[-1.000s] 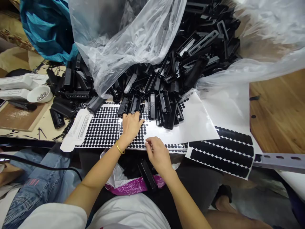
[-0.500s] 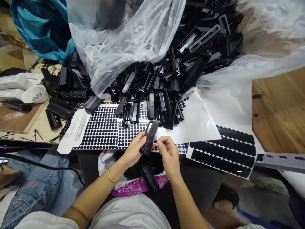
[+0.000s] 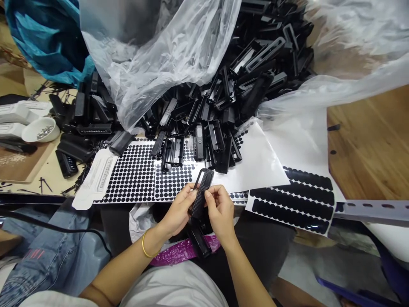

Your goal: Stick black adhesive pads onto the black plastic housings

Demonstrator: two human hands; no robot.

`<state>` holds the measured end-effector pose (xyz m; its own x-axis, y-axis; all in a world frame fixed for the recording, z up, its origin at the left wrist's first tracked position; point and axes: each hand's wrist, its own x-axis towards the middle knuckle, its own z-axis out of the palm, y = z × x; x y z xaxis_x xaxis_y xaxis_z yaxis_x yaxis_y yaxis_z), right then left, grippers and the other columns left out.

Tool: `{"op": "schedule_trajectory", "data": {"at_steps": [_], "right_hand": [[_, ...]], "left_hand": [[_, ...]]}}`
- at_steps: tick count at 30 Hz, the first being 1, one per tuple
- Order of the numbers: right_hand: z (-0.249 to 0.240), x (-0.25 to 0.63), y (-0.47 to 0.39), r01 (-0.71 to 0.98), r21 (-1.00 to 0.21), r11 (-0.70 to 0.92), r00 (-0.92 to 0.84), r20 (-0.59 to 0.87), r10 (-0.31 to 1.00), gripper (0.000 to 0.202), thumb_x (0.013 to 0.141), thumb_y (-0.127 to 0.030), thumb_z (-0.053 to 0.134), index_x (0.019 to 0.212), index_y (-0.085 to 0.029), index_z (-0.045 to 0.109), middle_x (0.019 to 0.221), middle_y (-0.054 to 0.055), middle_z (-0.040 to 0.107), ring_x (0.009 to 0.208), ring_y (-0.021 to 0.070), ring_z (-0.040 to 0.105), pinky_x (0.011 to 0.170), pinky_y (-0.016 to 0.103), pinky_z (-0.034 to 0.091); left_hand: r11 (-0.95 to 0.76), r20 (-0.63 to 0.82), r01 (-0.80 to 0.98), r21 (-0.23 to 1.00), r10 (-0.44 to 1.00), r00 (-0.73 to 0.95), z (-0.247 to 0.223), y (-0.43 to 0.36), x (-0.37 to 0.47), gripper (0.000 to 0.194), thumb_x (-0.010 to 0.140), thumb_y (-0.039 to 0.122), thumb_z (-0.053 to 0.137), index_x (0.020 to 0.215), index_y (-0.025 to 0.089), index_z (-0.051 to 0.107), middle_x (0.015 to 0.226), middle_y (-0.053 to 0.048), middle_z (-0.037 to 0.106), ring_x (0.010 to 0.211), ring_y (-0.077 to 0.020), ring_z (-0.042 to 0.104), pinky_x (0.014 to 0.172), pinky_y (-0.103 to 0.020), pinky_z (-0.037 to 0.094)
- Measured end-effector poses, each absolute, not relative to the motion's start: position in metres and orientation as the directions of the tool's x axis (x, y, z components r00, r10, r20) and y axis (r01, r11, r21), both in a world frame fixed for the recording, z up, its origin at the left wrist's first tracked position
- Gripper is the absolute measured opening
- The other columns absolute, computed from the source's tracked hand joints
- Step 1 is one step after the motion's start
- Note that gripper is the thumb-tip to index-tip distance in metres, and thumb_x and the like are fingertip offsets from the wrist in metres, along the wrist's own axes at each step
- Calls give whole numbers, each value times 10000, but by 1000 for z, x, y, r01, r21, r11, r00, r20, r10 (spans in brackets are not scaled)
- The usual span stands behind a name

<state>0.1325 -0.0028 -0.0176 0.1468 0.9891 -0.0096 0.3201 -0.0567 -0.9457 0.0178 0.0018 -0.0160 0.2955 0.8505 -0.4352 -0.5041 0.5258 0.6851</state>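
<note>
My left hand [image 3: 178,212] is closed on the left side of a black plastic casing [image 3: 202,194] with a carbon-fibre-like pattern. A thin looped frame stands out along the casing's upper left. Against its right edge, the thumb and fingers of my right hand [image 3: 221,210] are pressed together; whether a small piece lies between them is hidden. Another black casing [image 3: 200,242] rests below on my lap, by a purple plastic strip [image 3: 174,256]. Beyond my hands lies a white sheet of round black stickers [image 3: 128,172], with several similar casings [image 3: 198,143] on it.
A large heap of black casings [image 3: 255,85] spills from clear plastic bags [image 3: 153,64]. A white bowl of small metal parts [image 3: 41,130] stands at left. Another sticker sheet [image 3: 294,198] overhangs the table's front edge at right. A person's jeans-clad leg [image 3: 41,251] shows at lower left.
My right hand has moved left onto the casing, which has tipped slightly. The looped frame now stands farther out from it. The whole view has shifted a little.
</note>
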Motion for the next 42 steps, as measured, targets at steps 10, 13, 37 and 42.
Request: {"op": "schedule_trajectory", "data": {"at_steps": [10, 13, 37, 42], "right_hand": [[-26, 143, -13, 657, -754, -9, 56, 36, 998, 43, 834, -197, 420, 809, -222, 446, 717, 1, 560, 593, 149, 551, 573, 279, 426], [-42, 144, -37, 708, -700, 97, -244, -114, 963, 64, 783, -202, 530, 830, -226, 495, 733, 5, 594, 642, 175, 585, 565, 288, 455], [-2, 250, -48, 838, -542, 64, 91, 254, 963, 98, 852, -228, 492, 919, -224, 563, 787, 41, 585, 727, 194, 566, 645, 320, 463], [-24, 251, -39, 879, -475, 30, 104, 252, 962, 152, 865, -261, 471, 989, -212, 544, 839, 60, 551, 788, 210, 546, 672, 335, 459]], "left_hand": [[490, -422, -532, 690, 870, 254, -18, 10, 14, 226, 804, 344, 615, 930, 170, 546, 861, -28, 669, 797, -136, 640, 746, -253, 484], [477, -423, -560, 677, 875, 234, -16, 16, 8, 203, 808, 315, 613, 927, 166, 543, 955, -53, 676, 961, -193, 643, 866, -328, 485], [701, -410, -375, 606, 680, 608, -33, 17, 78, 230, 783, 326, 631, 937, 159, 664, 1069, -87, 672, 1060, -217, 592, 954, -336, 436], [711, -429, -366, 600, 673, 603, -44, 16, 97, 294, 744, 432, 650, 841, 155, 663, 840, -40, 673, 912, -190, 628, 884, -333, 478]]}}
